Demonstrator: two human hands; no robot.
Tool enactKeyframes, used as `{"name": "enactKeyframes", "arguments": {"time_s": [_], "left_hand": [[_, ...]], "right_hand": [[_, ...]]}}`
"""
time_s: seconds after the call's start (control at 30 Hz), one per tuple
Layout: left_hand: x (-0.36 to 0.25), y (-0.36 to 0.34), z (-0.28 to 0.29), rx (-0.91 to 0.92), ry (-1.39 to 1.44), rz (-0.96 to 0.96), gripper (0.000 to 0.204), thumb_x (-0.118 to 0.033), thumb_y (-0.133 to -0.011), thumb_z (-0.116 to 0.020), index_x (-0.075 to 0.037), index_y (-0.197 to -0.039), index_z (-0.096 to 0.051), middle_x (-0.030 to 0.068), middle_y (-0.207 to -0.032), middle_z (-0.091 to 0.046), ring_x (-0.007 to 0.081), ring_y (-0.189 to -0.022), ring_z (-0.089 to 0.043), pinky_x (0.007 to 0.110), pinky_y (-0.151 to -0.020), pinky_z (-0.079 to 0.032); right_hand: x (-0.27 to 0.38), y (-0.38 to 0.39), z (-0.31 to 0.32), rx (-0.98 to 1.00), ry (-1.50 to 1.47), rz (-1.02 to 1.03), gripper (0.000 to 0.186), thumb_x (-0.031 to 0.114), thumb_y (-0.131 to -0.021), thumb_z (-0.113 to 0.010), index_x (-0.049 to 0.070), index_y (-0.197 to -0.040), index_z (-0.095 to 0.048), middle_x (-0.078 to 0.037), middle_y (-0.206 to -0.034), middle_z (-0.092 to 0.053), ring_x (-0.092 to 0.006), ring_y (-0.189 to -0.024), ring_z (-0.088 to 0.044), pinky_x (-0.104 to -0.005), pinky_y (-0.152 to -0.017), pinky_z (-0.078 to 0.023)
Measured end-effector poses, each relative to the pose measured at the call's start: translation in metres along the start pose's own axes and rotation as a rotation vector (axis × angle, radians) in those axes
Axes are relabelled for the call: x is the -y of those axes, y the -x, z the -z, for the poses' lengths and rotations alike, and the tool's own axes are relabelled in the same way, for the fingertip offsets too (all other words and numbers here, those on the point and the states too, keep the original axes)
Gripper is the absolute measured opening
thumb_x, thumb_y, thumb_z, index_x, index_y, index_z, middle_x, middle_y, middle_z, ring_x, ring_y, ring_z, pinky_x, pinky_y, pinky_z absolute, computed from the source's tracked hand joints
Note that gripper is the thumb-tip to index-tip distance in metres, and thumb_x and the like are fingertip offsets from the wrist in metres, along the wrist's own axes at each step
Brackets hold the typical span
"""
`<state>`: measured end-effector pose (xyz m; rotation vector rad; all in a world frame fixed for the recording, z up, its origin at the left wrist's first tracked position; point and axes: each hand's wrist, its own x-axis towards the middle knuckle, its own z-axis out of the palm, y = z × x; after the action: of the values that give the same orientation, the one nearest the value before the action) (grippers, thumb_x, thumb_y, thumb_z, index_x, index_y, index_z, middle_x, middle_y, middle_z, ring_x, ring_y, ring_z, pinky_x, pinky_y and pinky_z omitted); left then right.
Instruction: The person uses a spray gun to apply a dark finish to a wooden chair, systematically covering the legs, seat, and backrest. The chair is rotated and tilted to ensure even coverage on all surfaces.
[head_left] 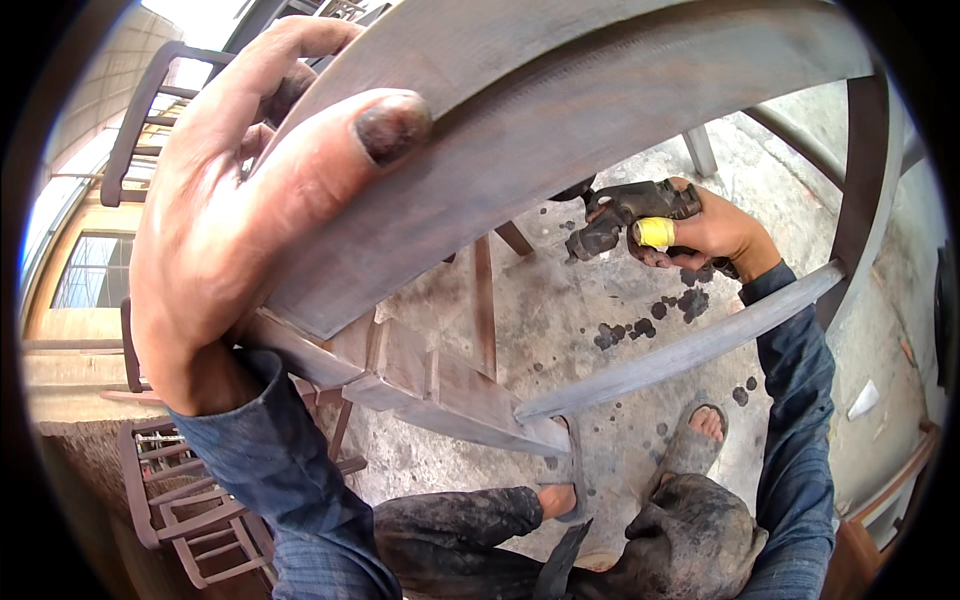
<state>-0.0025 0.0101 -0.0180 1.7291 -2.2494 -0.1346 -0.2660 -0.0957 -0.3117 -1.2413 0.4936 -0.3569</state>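
Across the upper and middle frame, a weathered grey-brown wooden furniture frame (470, 410) with a broad curved panel (560, 130) is positioned above the stained grey concrete floor (430, 310). Finding: a greyish tone covers much of the panel and the long slender wooden rail (690, 345) at centre right; the dark brown curved post (868, 170) at upper right shows darker. In this inspector's judgement, the surface work is part-way along, the darker members possibly outstanding. Hidden faces could not be checked.

Left hand (220, 220), upper left: wrist raised, back of the hand toward the camera, thumb flat on the panel's face, fingers hooked behind its edge, gripping it.

Right hand (715, 230), right of centre: arm extended beyond the rail, wrist bent inward, fingers wrapped around a blackened gun-shaped tool (625, 212), probably a sprayer, projecting left. A yellow wrap (654, 232) covers one digit. Trigger position cannot be told.
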Motion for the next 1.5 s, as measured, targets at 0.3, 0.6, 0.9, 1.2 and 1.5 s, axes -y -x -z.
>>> {"name": "enactKeyframes", "arguments": {"time_s": [0.3,0.6,0.9,1.2,1.5], "left_hand": [[-0.018,-0.005,0.002,0.096,-0.045,0.095,0.09,-0.071,-0.081,-0.062,0.0,-0.137,-0.056,0.0213,-0.12,-0.062,0.0324,-0.11,-0.061,0.043,-0.093,-0.049],[-0.015,-0.005,0.001,0.071,-0.1,-0.019,0.091,-0.071,-0.08,-0.063,0.001,-0.136,-0.056,0.0202,-0.123,-0.06,0.0305,-0.113,-0.059,0.042,-0.096,-0.046],[-0.016,-0.002,-0.001,0.073,-0.039,0.092,0.093,-0.068,-0.083,-0.062,0.003,-0.141,-0.052,0.0238,-0.123,-0.059,0.0332,-0.112,-0.06,0.042,-0.096,-0.047],[-0.019,-0.003,0.003,0.076,-0.067,0.075,0.096,-0.07,-0.081,-0.062,0.003,-0.141,-0.052,0.0249,-0.12,-0.06,0.0336,-0.11,-0.062,0.044,-0.094,-0.049],[-0.015,-0.001,0.0,0.066,-0.012,0.065,0.092,-0.068,-0.083,-0.063,0.003,-0.141,-0.052,0.0246,-0.124,-0.059,0.0331,-0.11,-0.062,0.043,-0.094,-0.051]], "right_hand": [[0.014,-0.025,-0.015,-0.203,0.114,0.019,0.026,0.023,-0.09,-0.068,0.0,-0.103,-0.064,-0.002,-0.072,-0.066,-0.0047,-0.047,-0.048,-0.021,-0.039,-0.033],[-0.016,-0.066,-0.009,-0.316,0.361,0.243,0.026,0.016,-0.091,-0.061,0.004,-0.113,-0.07,-0.001,-0.068,-0.062,-0.005,-0.044,-0.043,-0.0238,-0.04,-0.031],[-0.007,-0.044,-0.022,-0.33,0.19,0.032,0.02,0.016,-0.09,-0.064,0.002,-0.104,-0.068,-0.002,-0.07,-0.064,-0.0094,-0.057,-0.053,-0.026,-0.049,-0.038],[-0.006,-0.059,-0.024,-0.368,0.286,0.201,0.043,0.025,-0.09,-0.067,0.003,-0.127,-0.065,-0.002,-0.073,-0.066,-0.0086,-0.061,-0.055,-0.0261,-0.055,-0.042],[0.011,-0.007,-0.025,-0.141,0.078,-0.012,0.025,0.029,-0.092,-0.069,0.004,-0.092,-0.069,0.0,-0.07,-0.065,-0.004,-0.05,-0.049,-0.0201,-0.039,-0.031]]}}
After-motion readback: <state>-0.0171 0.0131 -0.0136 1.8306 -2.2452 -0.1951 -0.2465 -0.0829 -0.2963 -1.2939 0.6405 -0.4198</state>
